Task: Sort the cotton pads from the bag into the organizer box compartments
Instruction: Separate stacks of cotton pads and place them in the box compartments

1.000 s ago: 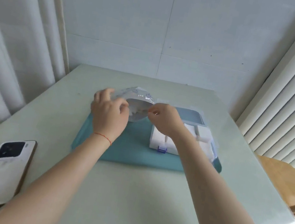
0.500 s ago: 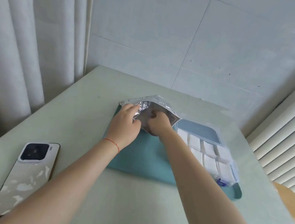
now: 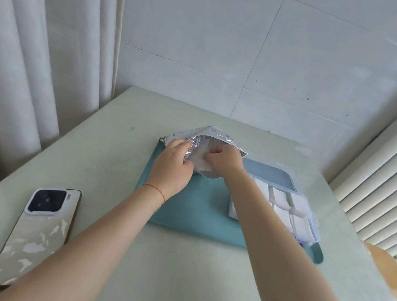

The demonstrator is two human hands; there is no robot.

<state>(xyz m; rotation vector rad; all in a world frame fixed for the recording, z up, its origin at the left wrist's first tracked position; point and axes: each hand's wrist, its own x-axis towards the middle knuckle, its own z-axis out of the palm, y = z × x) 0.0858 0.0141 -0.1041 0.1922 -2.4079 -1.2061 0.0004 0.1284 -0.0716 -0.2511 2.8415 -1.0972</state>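
Nearest me, at eight o'clock, a phone point(image 3: 34, 236) lies on the desk point(image 3: 171, 277). On the teal mat point(image 3: 195, 210), my left hand point(image 3: 172, 167) grips the foil bag point(image 3: 204, 140) by its mouth while my right hand's point(image 3: 225, 161) fingers point(image 3: 211, 152) curl inside it, pinching white cotton pads point(image 3: 202, 162). At two o'clock, just beside the bag, the open organizer box point(image 3: 285, 207) holds pads in its compartments.

Bag point(image 3: 216, 137) you hold open: crinkled foil lining, shiny silver inside, matt white printed outside. Mat point(image 3: 192, 209) under bag: teal, matt, smooth, cloth-like. Organizer box point(image 3: 312, 219) right of bag: clear glossy plastic; pads point(image 3: 298, 221) in it white, soft, fibrous. Surface point(image 3: 171, 277) pale green, smooth, glassy sheen. Phone point(image 3: 33, 235) left of mat: glossy, rippled mirror-like back. Curtain point(image 3: 26, 42) matt cloth.
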